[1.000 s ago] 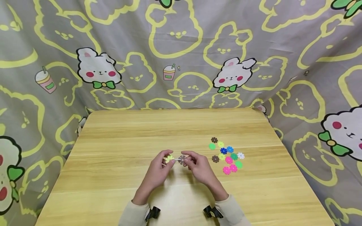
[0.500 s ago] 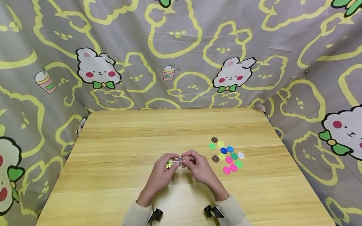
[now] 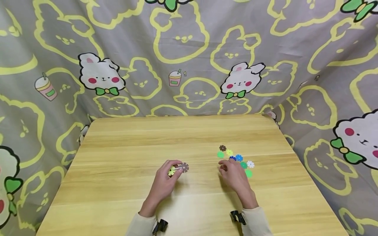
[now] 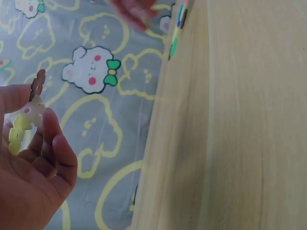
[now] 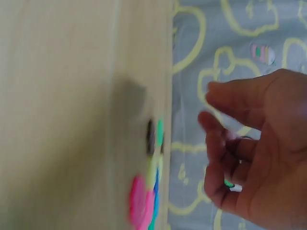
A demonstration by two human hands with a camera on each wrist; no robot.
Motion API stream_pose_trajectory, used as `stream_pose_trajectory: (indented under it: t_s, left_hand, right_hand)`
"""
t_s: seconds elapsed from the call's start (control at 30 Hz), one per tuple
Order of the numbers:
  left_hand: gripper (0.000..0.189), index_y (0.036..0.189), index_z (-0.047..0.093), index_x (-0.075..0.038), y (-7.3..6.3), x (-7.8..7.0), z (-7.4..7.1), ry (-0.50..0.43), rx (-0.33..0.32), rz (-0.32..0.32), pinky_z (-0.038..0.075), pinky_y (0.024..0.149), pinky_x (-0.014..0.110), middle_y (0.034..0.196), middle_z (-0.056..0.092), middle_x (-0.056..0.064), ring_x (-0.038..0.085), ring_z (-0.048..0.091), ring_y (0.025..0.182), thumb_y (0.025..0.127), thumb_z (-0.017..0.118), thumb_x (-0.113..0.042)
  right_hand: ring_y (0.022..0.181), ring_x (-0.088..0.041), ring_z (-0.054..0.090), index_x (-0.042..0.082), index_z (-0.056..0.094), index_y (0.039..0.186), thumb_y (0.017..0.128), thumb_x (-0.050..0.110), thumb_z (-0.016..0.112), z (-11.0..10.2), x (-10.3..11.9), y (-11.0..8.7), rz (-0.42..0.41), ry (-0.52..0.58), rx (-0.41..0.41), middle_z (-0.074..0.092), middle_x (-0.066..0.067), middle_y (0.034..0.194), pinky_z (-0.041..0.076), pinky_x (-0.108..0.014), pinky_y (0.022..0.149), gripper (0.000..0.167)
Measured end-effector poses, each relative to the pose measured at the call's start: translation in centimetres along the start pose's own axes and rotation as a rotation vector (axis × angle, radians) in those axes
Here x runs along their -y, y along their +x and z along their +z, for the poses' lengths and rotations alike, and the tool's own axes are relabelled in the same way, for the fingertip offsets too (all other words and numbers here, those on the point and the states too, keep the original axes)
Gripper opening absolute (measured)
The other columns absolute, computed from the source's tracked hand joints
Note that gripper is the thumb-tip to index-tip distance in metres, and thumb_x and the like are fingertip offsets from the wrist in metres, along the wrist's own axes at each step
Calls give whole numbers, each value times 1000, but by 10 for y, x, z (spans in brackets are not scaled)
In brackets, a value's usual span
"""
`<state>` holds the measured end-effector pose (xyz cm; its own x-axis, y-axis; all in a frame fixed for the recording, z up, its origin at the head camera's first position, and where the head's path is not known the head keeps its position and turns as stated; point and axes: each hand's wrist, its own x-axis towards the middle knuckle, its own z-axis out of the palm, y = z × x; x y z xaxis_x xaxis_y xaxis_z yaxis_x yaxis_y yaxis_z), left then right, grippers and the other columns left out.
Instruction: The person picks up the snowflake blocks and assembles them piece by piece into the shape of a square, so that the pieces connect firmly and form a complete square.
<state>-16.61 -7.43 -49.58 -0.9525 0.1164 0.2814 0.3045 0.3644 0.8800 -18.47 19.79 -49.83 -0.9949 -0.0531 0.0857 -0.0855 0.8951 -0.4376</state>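
Note:
My left hand [image 3: 166, 178] pinches a small joined chain of plastic snowflake discs above the table. The chain has a yellow disc [image 3: 171, 170], a white disc [image 4: 34, 114] in the middle and a brown disc [image 3: 185, 167] at the outer end. Over the near-left part of the scattered discs hovers my right hand [image 3: 236, 175]. Its thumb and index finger are apart with nothing between them in the right wrist view. A loose brown disc [image 3: 223, 167] shows beside its fingers. Pink discs [image 5: 138, 203] are hidden beneath this hand in the head view.
Loose discs lie on the wooden table [image 3: 124, 196] right of centre, among them a dark brown disc [image 3: 222, 148], a green disc [image 3: 220, 154], a white disc [image 3: 250, 164] and a light green disc [image 3: 248, 173]. A patterned grey curtain [image 3: 200, 108] surrounds the table's back and sides.
My right hand has let go of the brown disc on the chain and moved right, over the loose discs. My left hand keeps the chain and has shifted slightly left.

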Motion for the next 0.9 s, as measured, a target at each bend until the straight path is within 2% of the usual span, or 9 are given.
stream_pose_trajectory:
  t_s: [0.1, 0.2, 0.33, 0.57, 0.77, 0.9]
  left_hand:
    - [20, 112, 66, -24, -2, 1, 0, -11, 5, -17, 48, 68, 22, 99, 62, -7, 13, 58, 93, 92, 67, -25]
    - [21, 113, 66, -24, -4, 1, 0, -14, 14, -33, 50, 66, 22, 99, 62, -8, 13, 58, 93, 92, 67, -25]
    - [21, 113, 66, -24, -4, 0, 0, -9, 15, -37, 50, 67, 22, 100, 62, -8, 13, 58, 94, 92, 67, -25]
    - [20, 112, 66, -21, -4, -2, -1, -3, 15, -29, 51, 67, 22, 99, 62, -8, 12, 58, 94, 92, 67, -22]
    - [20, 111, 66, -22, -4, -3, -1, -3, 23, -40, 52, 66, 24, 99, 62, -8, 12, 58, 94, 92, 67, -20]
    - [19, 111, 67, -22, -5, -3, -1, -5, 18, -38, 52, 67, 24, 99, 62, -8, 12, 58, 94, 91, 67, -20]
  right_hand:
    - [78, -19, 49, 12, 70, 114, 84, 18, 72, 0, -13, -4, 29, -115, 28, 59, -5, 90, 38, -30, 62, 31]
    - [74, -20, 43, 11, 68, 120, 85, 18, 69, 1, -20, -6, 79, -143, 95, 53, -5, 87, 34, -29, 55, 36]
    - [72, -19, 42, 8, 67, 120, 86, 17, 69, 2, -24, -5, 106, -126, 134, 53, -5, 85, 34, -28, 53, 35]
    - [75, -17, 54, 10, 69, 94, 82, 23, 77, 5, -25, -2, 103, -88, 108, 61, -5, 88, 46, -32, 60, 20]
    - [80, -20, 61, 8, 70, 99, 80, 18, 78, 5, -24, 1, 99, -55, 133, 67, -6, 90, 52, -36, 66, 23]
    - [76, -17, 58, 10, 67, 94, 79, 17, 78, 5, -23, -1, 104, -30, 173, 65, -2, 86, 49, -33, 65, 20]
